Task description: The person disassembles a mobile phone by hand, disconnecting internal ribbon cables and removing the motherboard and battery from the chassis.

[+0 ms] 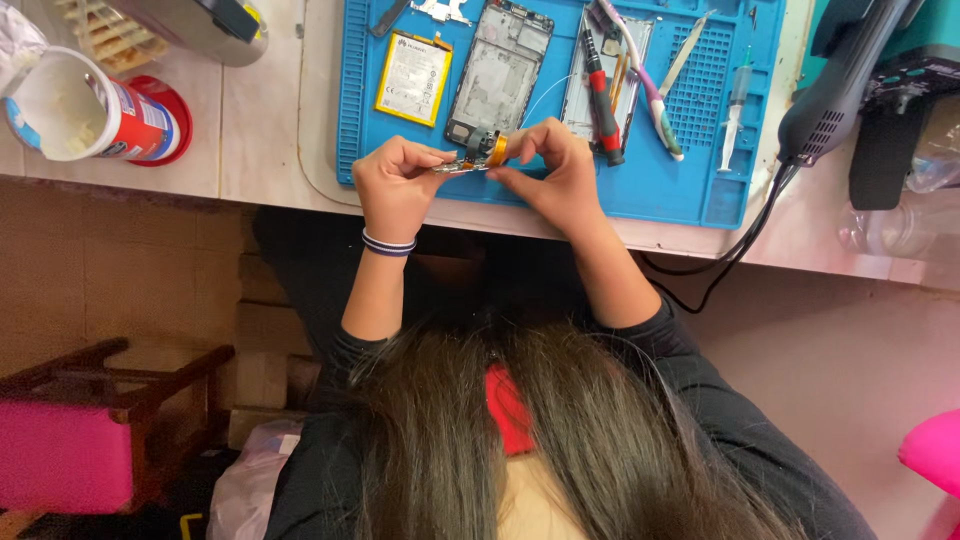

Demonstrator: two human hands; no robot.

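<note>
**Pinching small phone part over blue mat**

Holding a small circuit part [472, 158] btwn both hands, we're mid-disassembly by the look of it: phone already opened, bits laid out on the blue repair mat [690, 190]. Left hand [398, 185] is curled, thumb + fingers gripping the part's left end; right hand [550, 170] is curled too, fingertips pinching the right end where an orange flex ribbon [497, 150] loops up. Part sits at the mat's 6 o'clock edge, just above the surface; can't tell if it touches the mat.

Step, our guess: separating or inspecting the board/flex assy. Next move prob calls for a fine, low-force pull or a tool, since ribbon looks thin and easy to tear.

Materials/shapes:
- Part: flat, narrow, metallic grey w/ dark components; ribbon glossy, bendy.
- Mat: rubbery, ridged, w/ moulded tray cells at 3 o'clock.
- Phone frame [500, 70] at 12 o'clock of hands: rectangular, dull metal, gutted.
- Battery [413, 78] at 11 o'clock: flat, white, yellow rim.
- Red-black screwdriver [600, 105] at 1 o'clock, knurled grip, lying on a second panel.
- Syringe [733, 115] at 2 o'clock, clear plastic.
- Hot-air tool [840, 90] off mat at 2 o'clock, dark, cable trailing.
- Cylindrical snack can [100, 110] at 9–10 o'clock, on its side, open.

Striped band [388, 243] on left wrist.
</note>
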